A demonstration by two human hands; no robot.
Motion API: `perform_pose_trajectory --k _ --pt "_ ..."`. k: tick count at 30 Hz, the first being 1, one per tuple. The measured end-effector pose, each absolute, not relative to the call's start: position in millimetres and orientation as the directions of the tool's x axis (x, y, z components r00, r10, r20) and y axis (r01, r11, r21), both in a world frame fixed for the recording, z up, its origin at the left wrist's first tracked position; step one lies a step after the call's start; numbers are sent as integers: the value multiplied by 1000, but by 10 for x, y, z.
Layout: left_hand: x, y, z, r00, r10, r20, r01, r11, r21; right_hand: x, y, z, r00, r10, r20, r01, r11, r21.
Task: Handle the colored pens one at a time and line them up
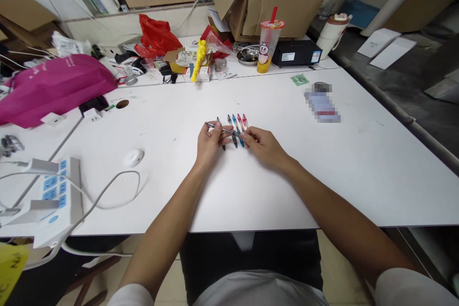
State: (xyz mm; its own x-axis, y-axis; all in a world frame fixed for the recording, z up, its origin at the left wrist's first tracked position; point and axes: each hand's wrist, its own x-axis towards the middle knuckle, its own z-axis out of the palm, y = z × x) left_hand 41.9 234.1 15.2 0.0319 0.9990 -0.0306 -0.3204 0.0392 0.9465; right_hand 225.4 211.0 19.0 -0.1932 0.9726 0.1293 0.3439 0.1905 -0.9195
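Over the middle of the white tabletop [287, 181], the left hand [211, 142] and right hand [261, 145] each pinch a slim pen [225, 130] between thumb and fingers, above a row of pens [234, 119] lying nearer the far edge than the near one.

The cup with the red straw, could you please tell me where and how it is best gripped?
I would set the grip around the middle of the cup, from the near side: it stands upright, with the cardboard box behind and the metal bowl and black box at its sides. The thin straw looks a poor hold.
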Motion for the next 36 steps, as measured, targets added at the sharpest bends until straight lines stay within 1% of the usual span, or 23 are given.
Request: perform_pose_trajectory --k 5,9,13,18,22,25,27,30,33,36 --pt "399 2343 127 60 998 -1 -327 21 945 2262 2110 168 -212 971 108 359 180 -916" --pt "391 2338 130 88 996 25 -328 5 945 2256 2106 163 -255 966 40 357 132 -925" --pt "389 2335 136 77 996 51 -334 -22 942 2246 2107 168 -210 973 100 333 168 -928" --pt "378 2342 130 100 993 62 -326 -26 945 2240 2104 174 -276 961 -13 298 72 -952" --pt "383 2349 116 77 995 65 -323 -36 946 2218 2081 207 -255 967 22 277 95 -956" --pt "395 2352 95 59 996 68 -318 -46 947 2210 2069 231 -269 963 11 292 92 -952" --pt "399 2352 87 19 997 80 -317 -70 946 2215 2072 238 -273 962 24 295 107 -949" --pt "391 2347 98 -54 993 100 -296 -112 949 2233 2091 242 -245 966 85 262 151 -953" --pt "376 2342 126 -54 992 115 -237 -124 963 2255 2112 242 -195 973 123 237 168 -957" --pt "366 2343 143 -46 991 128 -211 -135 968 2271 2126 231 -180 975 128 237 169 -957"
